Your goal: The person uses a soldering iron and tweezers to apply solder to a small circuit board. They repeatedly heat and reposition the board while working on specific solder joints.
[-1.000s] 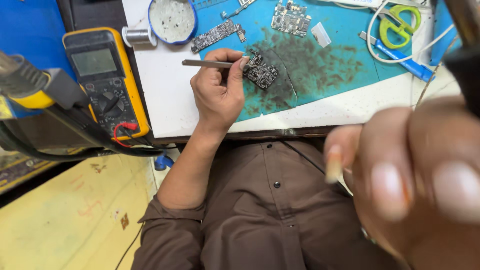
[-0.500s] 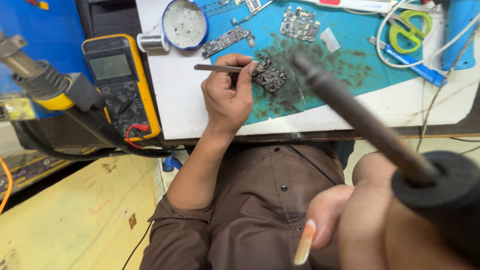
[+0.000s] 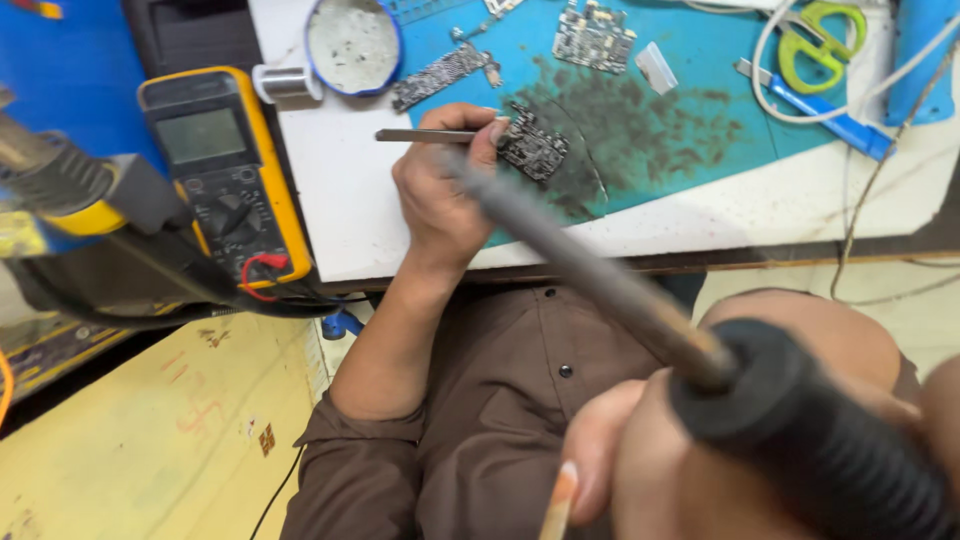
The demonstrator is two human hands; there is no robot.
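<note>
Off the left edge of the white workbench (image 3: 350, 215) a yellow-cased multimeter with a grey screen and a black dial (image 3: 222, 170) leans, its red plug at the bottom. Near the bench's far edge sits a round blue-rimmed tin of grey paste (image 3: 352, 42), with a small reel of silver wire just beside it. On the stained teal mat (image 3: 690, 120) the left hand (image 3: 440, 195) is closed around a pair of slim metal tweezers (image 3: 425, 135), whose tips touch a small dark circuit board (image 3: 532, 147) lying near the mat's front edge. Two more bare boards lie farther back. Close to the camera, the right hand (image 3: 720, 440) grips the black ribbed handle of a soldering iron (image 3: 640, 310), its dark shaft pointing toward that board. Green-handled scissors (image 3: 812, 40) rest at the far right corner.
</note>
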